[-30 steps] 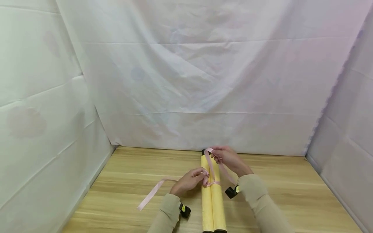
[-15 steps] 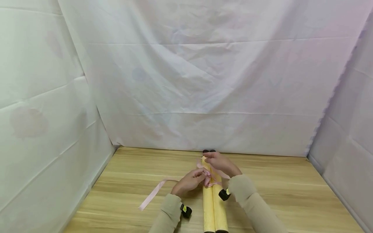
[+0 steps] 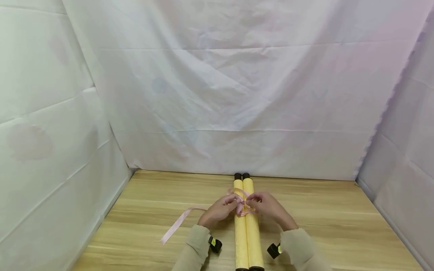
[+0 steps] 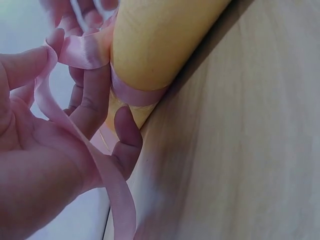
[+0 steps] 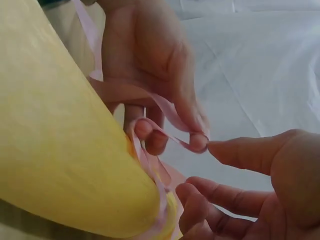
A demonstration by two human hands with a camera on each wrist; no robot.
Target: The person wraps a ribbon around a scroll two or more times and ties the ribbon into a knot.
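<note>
Head view, your left hand point(image 3: 217, 213) pinches the pink ribbon point(image 3: 241, 206) at the knot, your right hand point(image 3: 268, 208) pinches it from the other side, both over the two yellow rolls point(image 3: 248, 233) lying together mid-table point(image 3: 339, 222), ribbon tail trailing left.

A wooden table point(image 3: 339, 226) stands enclosed by draped white cloth point(image 3: 217, 94).

White sheets around a wooden table

We see creased white cloth point(image 3: 217, 94) hung as back and side walls, filling most of the frame; below it a pale wood-grain table point(image 3: 339, 226) spans the lower part, evenly and softly lit.
</note>
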